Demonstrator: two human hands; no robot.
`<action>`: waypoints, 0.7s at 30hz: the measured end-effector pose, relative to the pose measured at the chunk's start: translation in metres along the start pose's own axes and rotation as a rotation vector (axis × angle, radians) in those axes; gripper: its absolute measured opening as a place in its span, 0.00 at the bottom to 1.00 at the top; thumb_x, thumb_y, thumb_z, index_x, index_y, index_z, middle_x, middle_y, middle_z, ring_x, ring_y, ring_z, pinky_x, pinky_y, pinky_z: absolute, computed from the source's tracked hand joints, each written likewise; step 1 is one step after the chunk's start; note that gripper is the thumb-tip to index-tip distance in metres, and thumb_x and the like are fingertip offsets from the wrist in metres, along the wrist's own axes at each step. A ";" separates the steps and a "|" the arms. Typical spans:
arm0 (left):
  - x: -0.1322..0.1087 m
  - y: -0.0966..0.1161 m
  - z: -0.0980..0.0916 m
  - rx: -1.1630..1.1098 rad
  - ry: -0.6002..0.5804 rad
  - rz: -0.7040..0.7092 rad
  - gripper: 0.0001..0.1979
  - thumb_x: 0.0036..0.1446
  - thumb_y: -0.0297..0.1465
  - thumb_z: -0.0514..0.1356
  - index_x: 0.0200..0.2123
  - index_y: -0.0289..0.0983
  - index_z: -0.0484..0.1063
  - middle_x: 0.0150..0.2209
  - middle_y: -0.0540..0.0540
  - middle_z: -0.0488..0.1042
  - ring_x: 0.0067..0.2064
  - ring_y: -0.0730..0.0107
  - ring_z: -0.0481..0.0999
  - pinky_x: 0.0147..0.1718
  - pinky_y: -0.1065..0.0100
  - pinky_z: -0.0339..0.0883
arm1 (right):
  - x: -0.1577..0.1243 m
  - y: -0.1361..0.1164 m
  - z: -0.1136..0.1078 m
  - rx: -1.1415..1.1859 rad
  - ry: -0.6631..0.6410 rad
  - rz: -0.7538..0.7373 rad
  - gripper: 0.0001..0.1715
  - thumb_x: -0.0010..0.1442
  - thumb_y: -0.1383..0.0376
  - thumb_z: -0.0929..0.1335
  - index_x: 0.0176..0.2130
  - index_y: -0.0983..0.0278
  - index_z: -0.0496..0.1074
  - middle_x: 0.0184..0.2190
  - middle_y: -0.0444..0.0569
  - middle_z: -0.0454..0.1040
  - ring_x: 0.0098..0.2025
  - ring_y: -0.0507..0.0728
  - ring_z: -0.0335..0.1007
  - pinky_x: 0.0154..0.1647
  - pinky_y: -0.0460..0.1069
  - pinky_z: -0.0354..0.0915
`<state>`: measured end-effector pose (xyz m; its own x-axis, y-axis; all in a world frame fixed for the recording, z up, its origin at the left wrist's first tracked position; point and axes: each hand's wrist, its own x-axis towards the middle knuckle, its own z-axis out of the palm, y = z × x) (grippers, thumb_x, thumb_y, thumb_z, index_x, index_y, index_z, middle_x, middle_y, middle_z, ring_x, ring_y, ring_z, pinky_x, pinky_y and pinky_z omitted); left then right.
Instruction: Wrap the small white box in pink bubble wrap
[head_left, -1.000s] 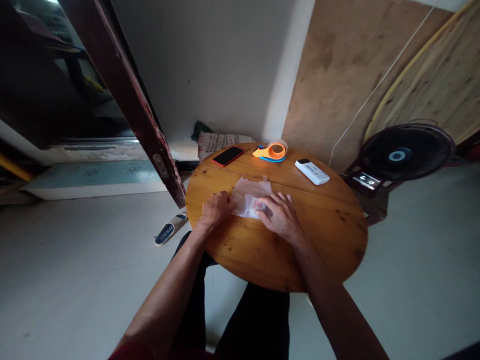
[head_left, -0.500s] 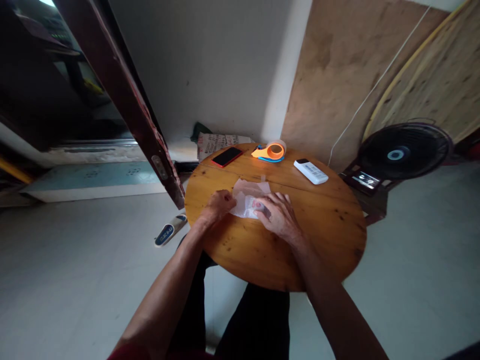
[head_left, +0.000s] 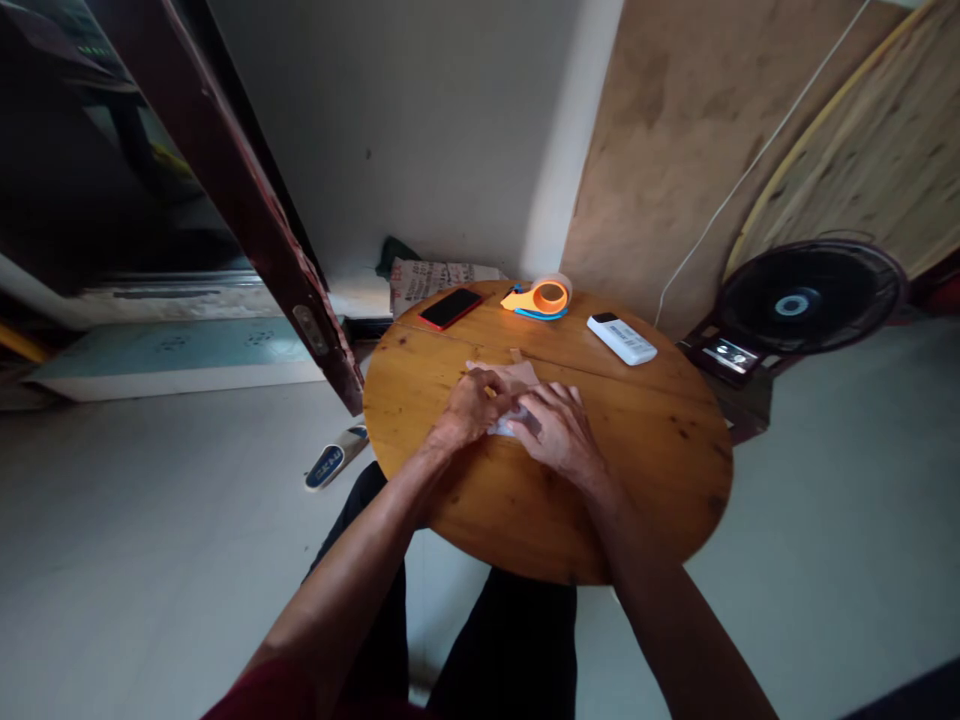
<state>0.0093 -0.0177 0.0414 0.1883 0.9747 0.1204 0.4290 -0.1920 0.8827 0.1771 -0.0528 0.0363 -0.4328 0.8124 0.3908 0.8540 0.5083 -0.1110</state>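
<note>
The thin pale sheet [head_left: 517, 373] lies on the round table [head_left: 637, 460], showing beyond and between the left hand [head_left: 469, 405] and the right hand [head_left: 559, 432], both equally near; its long axis is hidden. Left fingers are curled close, right ones loosely bent; whether they grip, I cannot tell. Letters on the slipper [head_left: 335, 458] stay unreadable.

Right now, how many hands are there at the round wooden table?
2: the left hand is over the left part of the pale sheet, and the right hand is at its right side. No other hand shows.
</note>
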 end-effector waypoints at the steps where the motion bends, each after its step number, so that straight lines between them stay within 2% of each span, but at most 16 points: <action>1: -0.001 -0.001 0.002 -0.003 0.019 0.027 0.03 0.47 0.27 0.59 0.24 0.34 0.71 0.28 0.49 0.73 0.27 0.77 0.67 0.26 0.75 0.60 | 0.000 0.000 0.000 -0.001 -0.003 0.004 0.12 0.60 0.57 0.67 0.40 0.61 0.72 0.42 0.52 0.74 0.46 0.62 0.62 0.46 0.56 0.52; 4: -0.003 -0.010 0.002 -0.111 0.077 0.028 0.04 0.49 0.30 0.58 0.26 0.34 0.71 0.35 0.47 0.74 0.28 0.77 0.68 0.26 0.75 0.61 | 0.000 -0.001 -0.001 0.009 -0.009 0.003 0.12 0.60 0.57 0.67 0.41 0.61 0.72 0.42 0.52 0.74 0.46 0.63 0.63 0.46 0.56 0.52; 8: -0.001 -0.028 -0.006 -0.264 0.075 -0.132 0.10 0.51 0.36 0.58 0.26 0.35 0.68 0.23 0.51 0.68 0.23 0.77 0.64 0.22 0.74 0.57 | 0.000 -0.001 -0.001 0.028 0.000 -0.010 0.13 0.60 0.58 0.67 0.43 0.60 0.73 0.43 0.51 0.75 0.47 0.62 0.63 0.47 0.56 0.53; 12: 0.003 -0.038 -0.006 -0.299 0.043 -0.148 0.13 0.49 0.41 0.61 0.26 0.35 0.68 0.22 0.52 0.67 0.23 0.76 0.64 0.22 0.73 0.57 | 0.000 -0.001 -0.001 0.025 -0.004 -0.009 0.13 0.61 0.58 0.67 0.44 0.60 0.73 0.43 0.51 0.75 0.46 0.62 0.63 0.47 0.55 0.53; 15: 0.005 -0.042 -0.001 -0.349 0.079 -0.116 0.12 0.46 0.35 0.61 0.33 0.33 0.71 0.25 0.51 0.70 0.24 0.76 0.66 0.23 0.74 0.58 | 0.000 -0.001 -0.001 0.025 -0.005 -0.007 0.14 0.61 0.58 0.67 0.45 0.60 0.73 0.43 0.51 0.75 0.46 0.62 0.63 0.47 0.55 0.52; 18: 0.007 -0.045 0.002 -0.438 0.095 -0.133 0.20 0.44 0.30 0.60 0.43 0.32 0.72 0.24 0.51 0.70 0.21 0.77 0.65 0.20 0.74 0.56 | 0.000 -0.001 -0.002 0.026 0.000 -0.009 0.14 0.61 0.58 0.67 0.45 0.60 0.73 0.43 0.51 0.75 0.46 0.62 0.63 0.47 0.55 0.52; 21: 0.009 -0.048 0.001 -0.506 0.082 -0.148 0.26 0.45 0.29 0.58 0.51 0.33 0.69 0.24 0.51 0.71 0.19 0.77 0.64 0.18 0.74 0.55 | 0.000 -0.001 -0.002 0.020 0.000 -0.008 0.14 0.61 0.58 0.67 0.45 0.61 0.73 0.43 0.50 0.75 0.46 0.61 0.63 0.47 0.55 0.52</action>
<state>-0.0087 -0.0002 -0.0006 0.0800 0.9968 -0.0053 -0.0378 0.0083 0.9993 0.1770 -0.0538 0.0376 -0.4399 0.8081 0.3918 0.8444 0.5207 -0.1258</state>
